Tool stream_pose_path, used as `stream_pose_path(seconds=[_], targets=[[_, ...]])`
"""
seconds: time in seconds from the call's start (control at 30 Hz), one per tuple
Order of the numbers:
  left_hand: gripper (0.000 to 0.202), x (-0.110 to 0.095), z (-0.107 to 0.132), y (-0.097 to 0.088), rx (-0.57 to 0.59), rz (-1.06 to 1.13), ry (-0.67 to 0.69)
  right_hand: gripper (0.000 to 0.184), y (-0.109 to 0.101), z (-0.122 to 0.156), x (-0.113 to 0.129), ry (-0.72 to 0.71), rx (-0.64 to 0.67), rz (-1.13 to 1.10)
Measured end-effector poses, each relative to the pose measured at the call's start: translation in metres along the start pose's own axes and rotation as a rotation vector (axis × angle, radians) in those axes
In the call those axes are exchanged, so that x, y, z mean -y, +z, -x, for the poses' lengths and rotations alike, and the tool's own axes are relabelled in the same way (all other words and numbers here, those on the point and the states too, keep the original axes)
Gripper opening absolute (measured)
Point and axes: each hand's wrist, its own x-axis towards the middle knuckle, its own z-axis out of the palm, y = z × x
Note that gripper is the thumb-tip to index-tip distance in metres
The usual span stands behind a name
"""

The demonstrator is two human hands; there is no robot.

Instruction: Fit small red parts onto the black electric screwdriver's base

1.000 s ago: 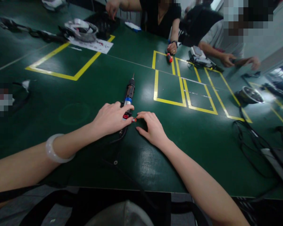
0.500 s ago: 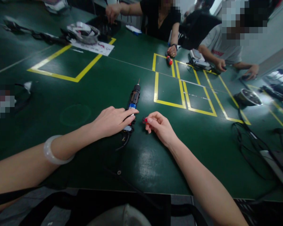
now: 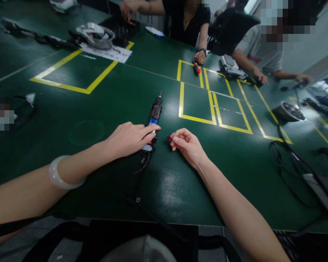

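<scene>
An electric screwdriver (image 3: 154, 111) lies on the green table, its bit pointing away from me and its cord end toward me. My left hand (image 3: 131, 136) rests across its lower body, with the index finger and thumb over the barrel and the other fingers hidden beneath. To the right of the tool, my right hand (image 3: 186, 145) pinches a small red and dark piece (image 3: 170, 138) between thumb and fingers, slightly above the table. The piece is too small to identify.
Yellow tape (image 3: 182, 100) marks rectangles on the table (image 3: 104, 203). A round metal part (image 3: 289, 111) and black cables (image 3: 280, 160) lie at right. A clear bowl (image 3: 95, 35) stands on paper at back left. Across the table, a co-worker's hand (image 3: 200, 56) holds a red-ended tool (image 3: 197, 67).
My right hand has shifted very slightly right with the small piece. My left hand stays on the screwdriver. At the far right, a co-worker's hands have moved to the right.
</scene>
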Motion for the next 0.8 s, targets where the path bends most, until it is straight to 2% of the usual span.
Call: stream_pose_path(seconds=[0.2, 0.33, 0.57, 0.8], targets=[[0.055, 0.0, -0.001, -0.001, 0.002, 0.012, 0.015, 0.027, 0.011, 0.001, -0.008, -0.118, 0.054, 0.309], [0.055, 0.002, -0.001, 0.001, 0.003, -0.001, 0.029, 0.015, 0.019, 0.0, -0.015, -0.191, 0.089, 0.438], [0.054, 0.001, -0.001, 0.0, 0.016, -0.038, 0.026, 0.012, 0.023, -0.002, -0.015, -0.36, 0.098, 0.829], [0.054, 0.0, 0.0, -0.003, 0.014, -0.029, 0.014, 0.013, 0.022, 0.001, -0.012, -0.452, 0.197, 0.814]])
